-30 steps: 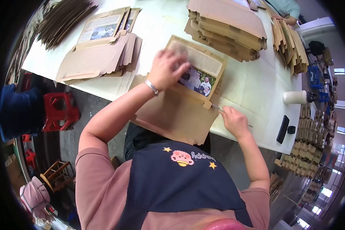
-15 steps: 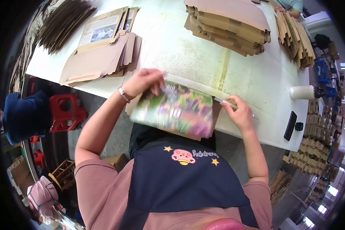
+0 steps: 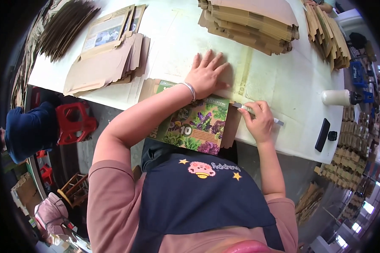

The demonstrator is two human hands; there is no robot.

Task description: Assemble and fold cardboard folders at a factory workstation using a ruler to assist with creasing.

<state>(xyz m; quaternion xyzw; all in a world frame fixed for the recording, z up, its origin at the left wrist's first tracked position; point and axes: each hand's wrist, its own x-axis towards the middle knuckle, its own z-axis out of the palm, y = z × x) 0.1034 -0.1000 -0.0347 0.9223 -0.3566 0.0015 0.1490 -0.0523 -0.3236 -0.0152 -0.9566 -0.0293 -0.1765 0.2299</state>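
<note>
A flat printed cardboard carton (image 3: 198,126), green with purple flowers and leafy plants, lies at the table's front edge and overhangs my lap. Plain brown cardboard shows at its right side. My left hand (image 3: 207,76) is spread with its fingers apart over the white table just beyond the carton, its wrist and forearm crossing above the carton. At the carton's upper right corner, my right hand (image 3: 259,120) pinches a slim white tool with a flat grey tip (image 3: 237,105). That tip is at the carton's edge; the fingers hide the tool's middle, so its exact kind is unclear.
Flattened brown cartons (image 3: 99,63) lie at the left, with a darker stack (image 3: 67,29) behind. A tall carton stack (image 3: 251,25) stands at the back, more (image 3: 327,36) at far right. A white bottle (image 3: 335,97) and black phone-like slab (image 3: 322,135) are at right.
My left hand has swung right and away from me, from the carton's upper left corner to beyond its far edge, fingers now spread. The carton, blurred before, now looks still.
</note>
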